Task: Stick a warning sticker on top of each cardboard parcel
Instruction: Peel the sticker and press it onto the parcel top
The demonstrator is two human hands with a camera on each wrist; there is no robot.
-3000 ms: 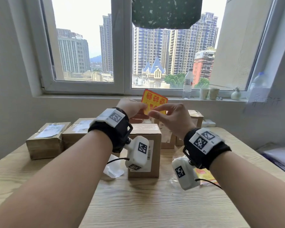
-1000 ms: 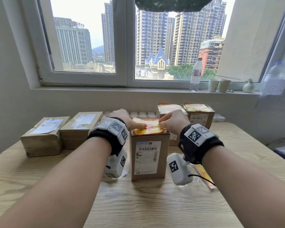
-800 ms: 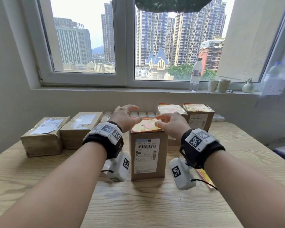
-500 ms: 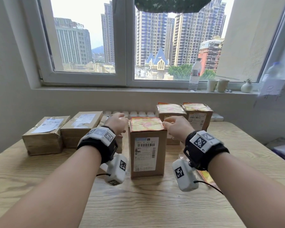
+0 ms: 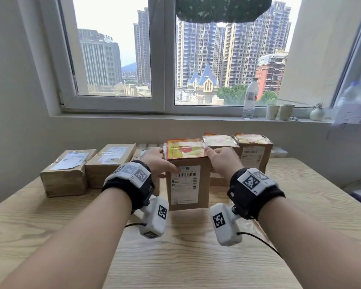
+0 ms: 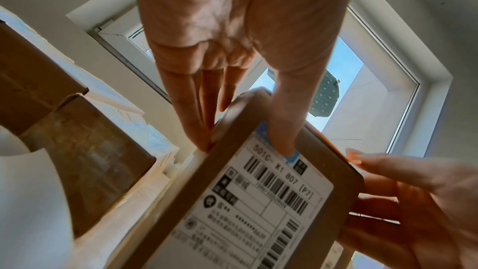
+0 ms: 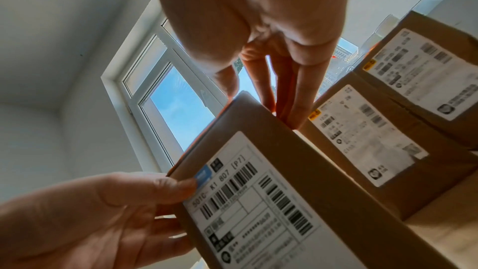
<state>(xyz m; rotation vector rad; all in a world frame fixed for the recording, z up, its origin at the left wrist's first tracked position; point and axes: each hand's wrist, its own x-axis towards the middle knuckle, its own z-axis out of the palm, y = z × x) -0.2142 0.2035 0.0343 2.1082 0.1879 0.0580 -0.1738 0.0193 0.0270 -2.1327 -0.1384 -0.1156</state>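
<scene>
A tall cardboard parcel [image 5: 188, 184] stands upright at the table's middle, with a red-and-yellow warning sticker [image 5: 184, 151] flat on its top. My left hand [image 5: 156, 161] grips its left side, and the thumb [image 6: 284, 130] lies on the white shipping label. My right hand [image 5: 221, 159] grips the right side, with the fingers [image 7: 292, 99] down that face. Two stickered parcels [image 5: 220, 141] [image 5: 252, 151] stand just behind on the right. Two flat parcels [image 5: 67, 174] [image 5: 108, 161] lie at the left, showing only white shipping labels on top.
The wooden table [image 5: 175, 257] reaches back to a wall under the window. Another parcel [image 5: 139, 153] is mostly hidden behind my left hand. A water bottle [image 5: 251, 97], two cups [image 5: 279, 111] and a small vase [image 5: 317, 112] stand on the sill.
Both hands left the sticker on top and dropped to the parcel's sides, where they now grip it. The parcel has shifted a little away from me, toward the stickered pair.
</scene>
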